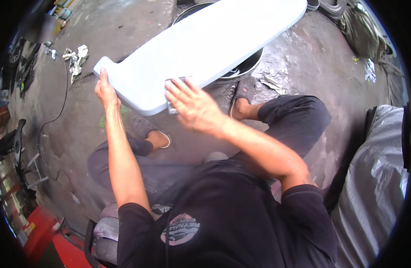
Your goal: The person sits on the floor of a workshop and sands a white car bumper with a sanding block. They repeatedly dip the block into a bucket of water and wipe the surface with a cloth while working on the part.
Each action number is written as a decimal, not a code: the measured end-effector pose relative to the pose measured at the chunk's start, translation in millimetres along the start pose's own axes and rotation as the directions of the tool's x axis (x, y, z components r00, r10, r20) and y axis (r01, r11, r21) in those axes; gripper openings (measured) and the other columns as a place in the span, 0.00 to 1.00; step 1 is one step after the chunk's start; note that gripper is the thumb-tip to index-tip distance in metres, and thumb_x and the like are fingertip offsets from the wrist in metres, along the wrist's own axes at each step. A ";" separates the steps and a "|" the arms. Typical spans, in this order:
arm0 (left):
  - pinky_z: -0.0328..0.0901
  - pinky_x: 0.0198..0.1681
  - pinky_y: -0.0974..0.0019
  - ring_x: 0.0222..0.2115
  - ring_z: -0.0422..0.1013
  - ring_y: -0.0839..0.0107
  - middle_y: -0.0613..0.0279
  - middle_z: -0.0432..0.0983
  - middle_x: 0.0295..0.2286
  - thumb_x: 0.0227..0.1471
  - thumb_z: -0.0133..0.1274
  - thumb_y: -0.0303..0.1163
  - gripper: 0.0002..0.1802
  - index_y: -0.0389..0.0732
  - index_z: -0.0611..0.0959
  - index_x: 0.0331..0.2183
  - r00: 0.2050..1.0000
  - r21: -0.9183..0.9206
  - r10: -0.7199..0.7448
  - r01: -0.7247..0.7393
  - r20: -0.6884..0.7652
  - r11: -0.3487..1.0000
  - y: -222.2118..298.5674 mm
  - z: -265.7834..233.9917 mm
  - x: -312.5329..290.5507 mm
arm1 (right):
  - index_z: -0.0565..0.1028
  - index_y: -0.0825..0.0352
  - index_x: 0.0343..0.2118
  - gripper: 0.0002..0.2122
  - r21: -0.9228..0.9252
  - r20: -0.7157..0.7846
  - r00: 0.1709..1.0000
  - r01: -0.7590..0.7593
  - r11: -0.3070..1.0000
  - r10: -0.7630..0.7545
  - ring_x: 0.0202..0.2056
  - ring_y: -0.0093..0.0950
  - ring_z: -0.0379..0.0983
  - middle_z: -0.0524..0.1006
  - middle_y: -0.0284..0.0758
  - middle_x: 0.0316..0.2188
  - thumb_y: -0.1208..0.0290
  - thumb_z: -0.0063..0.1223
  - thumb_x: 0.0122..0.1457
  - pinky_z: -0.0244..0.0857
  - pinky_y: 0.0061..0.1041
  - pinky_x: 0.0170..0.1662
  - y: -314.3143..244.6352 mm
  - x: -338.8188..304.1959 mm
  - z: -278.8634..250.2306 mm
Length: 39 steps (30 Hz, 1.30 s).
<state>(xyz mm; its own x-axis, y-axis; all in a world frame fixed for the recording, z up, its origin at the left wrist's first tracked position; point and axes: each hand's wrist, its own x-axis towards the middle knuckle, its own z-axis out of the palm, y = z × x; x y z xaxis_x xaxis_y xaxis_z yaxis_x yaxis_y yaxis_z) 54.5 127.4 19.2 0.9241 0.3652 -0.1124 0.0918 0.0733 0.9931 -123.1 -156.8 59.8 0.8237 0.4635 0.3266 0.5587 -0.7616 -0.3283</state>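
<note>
A long white panel (201,44) with rounded corners lies slanted across a round black basin (248,67) in front of me. My left hand (105,91) grips the panel's near left corner. My right hand (192,105) lies flat on the panel's near edge, fingers spread, pressing a small grey sanding pad (171,107) against the surface. Most of the pad is hidden under my fingers. I sit with my knees apart and both feet on the floor below the panel.
The floor is wet, stained concrete (295,58). Crumpled paper scraps (75,58) and a thin black cable (58,116) lie at the left. A grey plastic-covered object (375,178) stands close at my right. Red equipment (40,232) sits at the lower left.
</note>
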 end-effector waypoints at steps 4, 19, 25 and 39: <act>0.69 0.35 0.64 0.30 0.74 0.73 0.60 0.80 0.28 0.62 0.59 0.50 0.28 0.29 0.82 0.31 0.997 0.014 0.054 -0.054 -0.046 0.998 -16.7 -3.3 9.6 | 0.72 0.70 0.58 0.23 -0.365 0.070 0.991 -0.084 0.927 0.117 0.67 0.35 0.62 0.70 0.43 0.63 0.70 0.52 0.59 0.48 0.42 0.72 133.1 -51.8 -45.7; 0.66 0.28 0.64 0.24 0.70 0.74 0.61 0.77 0.22 0.59 0.60 0.55 0.31 0.32 0.81 0.26 0.985 0.120 0.136 -0.122 -0.110 0.985 -12.7 7.9 -1.1 | 0.67 0.70 0.64 0.31 -0.172 0.205 0.976 -0.042 0.984 0.077 0.71 0.39 0.54 0.63 0.43 0.69 0.81 0.53 0.53 0.42 0.46 0.74 83.4 -43.0 -65.9; 0.68 0.31 0.64 0.26 0.71 0.74 0.62 0.78 0.25 0.59 0.61 0.55 0.29 0.35 0.81 0.28 0.988 0.178 0.124 -0.106 -0.092 0.978 -10.8 5.6 4.6 | 0.63 0.72 0.65 0.34 0.038 0.229 0.961 0.149 0.988 -0.154 0.73 0.40 0.49 0.59 0.44 0.70 0.74 0.60 0.54 0.40 0.45 0.75 5.8 51.7 -1.0; 0.67 0.28 0.59 0.23 0.72 0.69 0.56 0.78 0.21 0.60 0.59 0.55 0.33 0.29 0.80 0.25 0.987 0.079 0.128 -0.120 -0.096 0.990 -5.9 13.7 -4.4 | 0.63 0.69 0.66 0.29 0.030 0.150 0.980 0.130 0.991 -0.133 0.73 0.40 0.49 0.59 0.42 0.70 0.73 0.55 0.61 0.39 0.51 0.74 10.5 132.2 27.3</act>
<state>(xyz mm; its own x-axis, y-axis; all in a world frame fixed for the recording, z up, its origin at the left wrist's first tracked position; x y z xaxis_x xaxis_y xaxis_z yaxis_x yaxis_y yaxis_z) 55.0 112.7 14.3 0.8886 0.4586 0.0124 0.0090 -0.0445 0.9990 -5.7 -91.2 75.4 0.7469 0.6238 0.2304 0.6640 -0.6806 -0.3097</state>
